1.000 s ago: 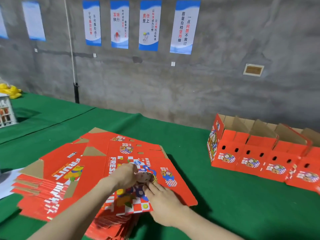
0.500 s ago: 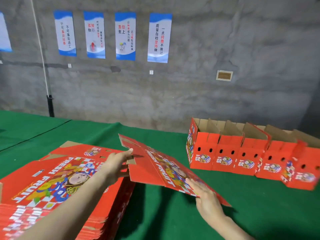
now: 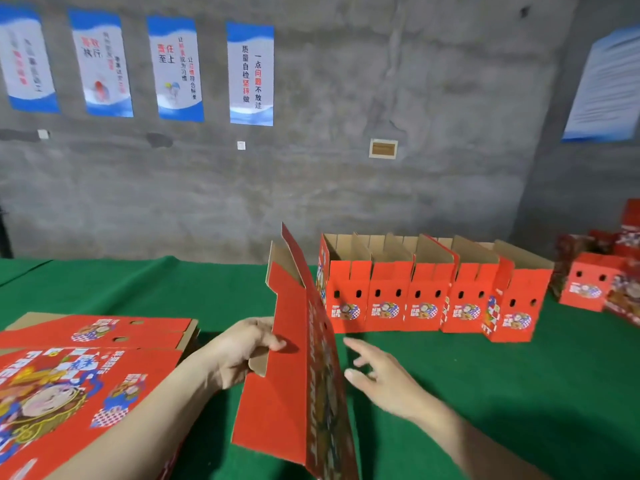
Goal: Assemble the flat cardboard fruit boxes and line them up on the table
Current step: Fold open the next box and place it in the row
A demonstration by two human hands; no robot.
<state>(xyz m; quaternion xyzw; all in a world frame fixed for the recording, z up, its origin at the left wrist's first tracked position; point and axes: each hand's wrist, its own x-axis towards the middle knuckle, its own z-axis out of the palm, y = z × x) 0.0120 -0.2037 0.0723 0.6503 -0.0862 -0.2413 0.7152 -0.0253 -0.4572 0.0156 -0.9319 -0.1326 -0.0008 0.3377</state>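
Judged light and floppy at its creases, the cardboard box blank (image 3: 287, 393) is gripped by a flap edge in the left hand (image 3: 239, 348), upright over the green table (image 3: 485, 393), while the right hand (image 3: 381, 379) is spread empty beside it.

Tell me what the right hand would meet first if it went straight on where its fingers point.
Most likely the printed face of the box blank that the left hand holds upright; the right hand points its open fingers at it from close by, though depth is unclear.
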